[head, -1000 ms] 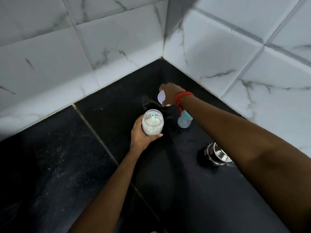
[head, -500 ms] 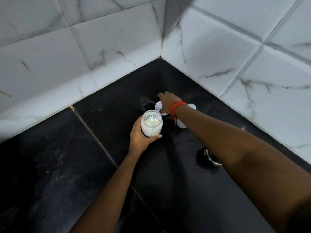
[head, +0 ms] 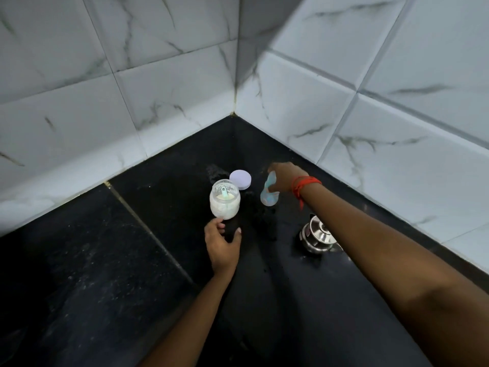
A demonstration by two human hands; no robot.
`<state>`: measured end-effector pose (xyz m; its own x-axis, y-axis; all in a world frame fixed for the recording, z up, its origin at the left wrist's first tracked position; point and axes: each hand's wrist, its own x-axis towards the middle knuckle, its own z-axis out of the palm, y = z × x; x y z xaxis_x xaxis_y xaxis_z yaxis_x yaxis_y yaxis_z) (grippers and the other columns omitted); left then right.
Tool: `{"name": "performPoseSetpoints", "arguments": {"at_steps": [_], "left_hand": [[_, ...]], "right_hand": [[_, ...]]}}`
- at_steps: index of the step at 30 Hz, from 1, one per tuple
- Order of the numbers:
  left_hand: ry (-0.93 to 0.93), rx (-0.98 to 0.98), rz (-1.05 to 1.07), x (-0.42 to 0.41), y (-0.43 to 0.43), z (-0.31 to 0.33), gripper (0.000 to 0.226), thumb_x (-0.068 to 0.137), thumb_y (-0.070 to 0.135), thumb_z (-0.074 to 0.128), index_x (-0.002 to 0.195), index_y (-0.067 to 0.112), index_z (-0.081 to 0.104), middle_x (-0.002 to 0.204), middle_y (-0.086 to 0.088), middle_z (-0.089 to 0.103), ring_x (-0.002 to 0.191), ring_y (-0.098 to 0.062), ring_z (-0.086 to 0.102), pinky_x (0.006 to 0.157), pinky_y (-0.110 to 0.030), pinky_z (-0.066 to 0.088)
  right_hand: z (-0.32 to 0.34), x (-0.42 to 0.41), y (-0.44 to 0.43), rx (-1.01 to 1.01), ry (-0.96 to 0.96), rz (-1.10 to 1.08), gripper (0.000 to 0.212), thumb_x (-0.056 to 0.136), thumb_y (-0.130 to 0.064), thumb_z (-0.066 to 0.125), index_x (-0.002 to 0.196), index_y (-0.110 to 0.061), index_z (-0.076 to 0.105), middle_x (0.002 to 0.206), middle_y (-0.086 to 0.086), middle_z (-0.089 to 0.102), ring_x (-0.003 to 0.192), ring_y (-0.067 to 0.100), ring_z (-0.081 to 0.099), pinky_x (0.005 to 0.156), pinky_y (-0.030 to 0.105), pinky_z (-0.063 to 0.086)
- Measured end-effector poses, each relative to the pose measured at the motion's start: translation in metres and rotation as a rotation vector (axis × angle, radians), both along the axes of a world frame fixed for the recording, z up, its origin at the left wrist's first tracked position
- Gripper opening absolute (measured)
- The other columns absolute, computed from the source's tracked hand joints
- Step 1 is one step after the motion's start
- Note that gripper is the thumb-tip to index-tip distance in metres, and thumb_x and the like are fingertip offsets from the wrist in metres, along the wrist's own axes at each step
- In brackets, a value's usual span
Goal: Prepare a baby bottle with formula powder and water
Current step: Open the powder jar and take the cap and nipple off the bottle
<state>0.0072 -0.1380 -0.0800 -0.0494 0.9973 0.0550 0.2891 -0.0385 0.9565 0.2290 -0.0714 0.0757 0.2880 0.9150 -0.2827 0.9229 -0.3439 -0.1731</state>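
Observation:
An open clear jar [head: 225, 201] of white formula powder stands on the black counter [head: 105, 260], with a pale green scoop inside it. Its lilac lid [head: 240, 179] lies flat just behind the jar. My left hand [head: 223, 243] hovers just in front of the jar with fingers apart, holding nothing. To the right, my right hand [head: 284, 176] grips the top of a clear bluish baby bottle [head: 269, 195], which is tilted. A red thread is tied round that wrist.
A small steel pot [head: 316, 235] stands on the counter under my right forearm. White marble-patterned tiled walls [head: 172, 88] meet in a corner just behind the jar and bottle. The dark counter stretches left and towards me.
My left hand has let go of the jar and drawn back. My right hand has set the lid down behind the jar and moved right onto the baby bottle.

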Motion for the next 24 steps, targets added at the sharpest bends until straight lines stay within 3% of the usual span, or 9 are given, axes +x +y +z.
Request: {"name": "performPoseSetpoints", "arguments": {"at_steps": [2, 5, 8, 10, 13, 16, 20, 24], "left_hand": [[0.015, -0.001, -0.104, 0.003, -0.01, 0.002, 0.052, 0.078, 0.012, 0.087, 0.118, 0.026, 0.056, 0.109, 0.001, 0.058, 0.095, -0.019, 0.06, 0.084, -0.05, 0.058], [0.041, -0.002, -0.294, 0.006, -0.011, 0.008, 0.055, 0.079, 0.019, 0.089, 0.125, 0.023, 0.059, 0.118, 0.005, 0.062, 0.105, -0.011, 0.061, 0.09, -0.043, 0.057], [0.039, 0.002, -0.426, 0.009, -0.002, 0.021, 0.073, 0.078, 0.024, 0.091, 0.142, 0.018, 0.055, 0.139, 0.004, 0.06, 0.124, -0.011, 0.059, 0.104, -0.035, 0.054], [0.059, 0.041, -0.48, 0.012, 0.005, 0.032, 0.09, 0.076, 0.039, 0.09, 0.152, 0.017, 0.047, 0.153, 0.003, 0.053, 0.139, -0.013, 0.052, 0.113, -0.033, 0.047], [0.067, 0.068, -0.516, 0.02, 0.015, 0.042, 0.101, 0.073, 0.05, 0.087, 0.156, 0.017, 0.041, 0.157, 0.002, 0.05, 0.146, -0.013, 0.046, 0.119, -0.034, 0.041], [0.061, 0.043, -0.523, 0.027, 0.021, 0.05, 0.095, 0.071, 0.046, 0.092, 0.151, 0.02, 0.048, 0.147, 0.003, 0.061, 0.137, -0.013, 0.056, 0.116, -0.036, 0.046], [0.072, 0.029, -0.52, 0.029, 0.021, 0.057, 0.052, 0.071, 0.037, 0.095, 0.114, 0.024, 0.07, 0.101, 0.011, 0.077, 0.094, -0.003, 0.074, 0.088, -0.034, 0.062], [0.034, -0.023, -0.555, 0.027, 0.017, 0.062, 0.043, 0.07, 0.028, 0.097, 0.103, 0.024, 0.071, 0.094, 0.011, 0.077, 0.087, -0.002, 0.073, 0.08, -0.021, 0.059]], "right_hand": [[-0.002, -0.004, -0.009, 0.048, 0.011, -0.021, 0.048, 0.076, -0.029, 0.075, 0.121, -0.021, 0.06, 0.121, 0.011, 0.064, 0.104, 0.033, 0.064, 0.084, 0.039, 0.055], [0.002, -0.008, -0.017, 0.061, 0.049, -0.015, 0.046, 0.075, -0.027, 0.076, 0.119, -0.021, 0.063, 0.118, 0.01, 0.066, 0.104, 0.031, 0.065, 0.083, 0.036, 0.054], [0.011, -0.011, -0.025, 0.068, 0.086, 0.031, 0.048, 0.072, -0.032, 0.078, 0.117, -0.024, 0.065, 0.117, 0.005, 0.067, 0.106, 0.026, 0.064, 0.084, 0.032, 0.053], [0.019, -0.014, -0.033, 0.077, 0.113, 0.06, 0.049, 0.07, -0.037, 0.078, 0.116, -0.025, 0.065, 0.114, 0.002, 0.068, 0.103, 0.022, 0.064, 0.085, 0.033, 0.054], [0.031, -0.022, -0.047, 0.076, 0.149, 0.121, 0.046, 0.072, -0.037, 0.08, 0.114, -0.022, 0.066, 0.108, -0.001, 0.068, 0.098, 0.018, 0.065, 0.085, 0.034, 0.056], [0.041, -0.03, -0.06, 0.089, 0.175, 0.166, 0.042, 0.074, -0.033, 0.08, 0.112, -0.02, 0.068, 0.105, -0.002, 0.069, 0.097, 0.016, 0.065, 0.085, 0.032, 0.056], [0.047, -0.038, -0.07, 0.119, 0.172, 0.21, 0.04, 0.075, -0.03, 0.079, 0.112, -0.017, 0.07, 0.106, 0.001, 0.07, 0.097, 0.017, 0.065, 0.086, 0.034, 0.056], [0.053, -0.033, -0.074, 0.11, 0.188, 0.254, 0.041, 0.075, -0.032, 0.08, 0.113, -0.018, 0.072, 0.105, -0.001, 0.072, 0.096, 0.015, 0.066, 0.086, 0.031, 0.056]]}}
